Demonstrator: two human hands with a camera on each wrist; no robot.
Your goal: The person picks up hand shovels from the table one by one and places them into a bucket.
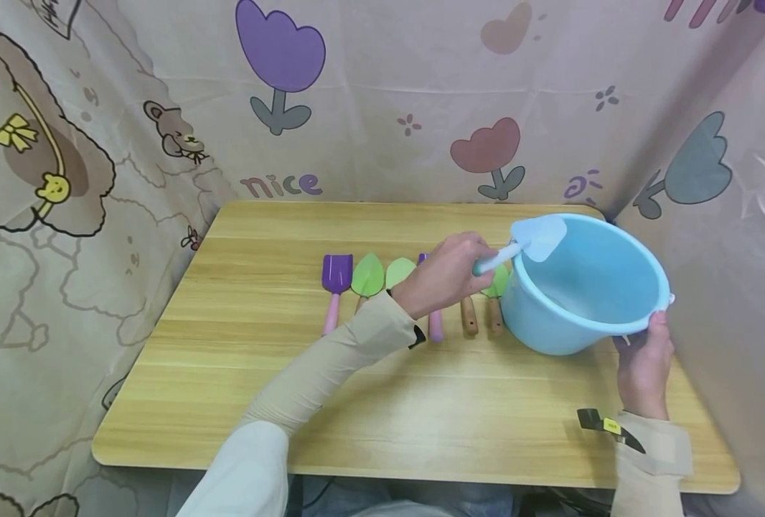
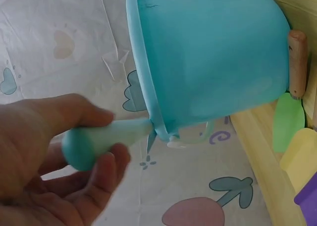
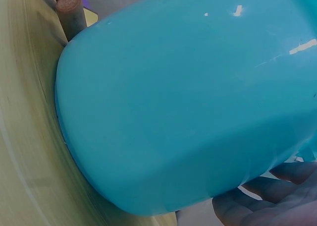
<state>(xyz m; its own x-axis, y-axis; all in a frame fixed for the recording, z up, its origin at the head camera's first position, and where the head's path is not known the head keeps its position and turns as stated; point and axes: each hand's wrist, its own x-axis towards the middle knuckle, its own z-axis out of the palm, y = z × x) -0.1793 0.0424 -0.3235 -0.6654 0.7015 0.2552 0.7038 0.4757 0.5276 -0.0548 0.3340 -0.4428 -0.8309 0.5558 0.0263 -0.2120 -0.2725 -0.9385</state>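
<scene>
Left grip (image 1: 443,273): pinching the blue shovel (image 1: 544,240) by its handle, which leaves the blade free at the rim of the bucket (image 1: 550,327). Bucket sits near the right edge of the surface (image 1: 227,395); right grip (image 1: 645,368) holds its near rim (presumably to keep it steady)

Counts to one round, light-blue plastic bucket (image 1: 544,323), one bare left hand (image 1: 443,273) and one bare right hand (image 1: 646,366). Includes one pale-blue plastic shovel (image 1: 540,238) up at the rim. Adds six more along one rectangular wood-grain tabletop (image 1: 453,409): two pink-handled purple shovels (image 1: 337,273), two wooden-handled bright-green leaf-shaped trowels (image 1: 368,274), one partly hidden pale-green trowel (image 1: 400,271), one pale-yellow shovel (image 2: 298,151). Shows three whole printed tulips (image 1: 282,47).
</scene>
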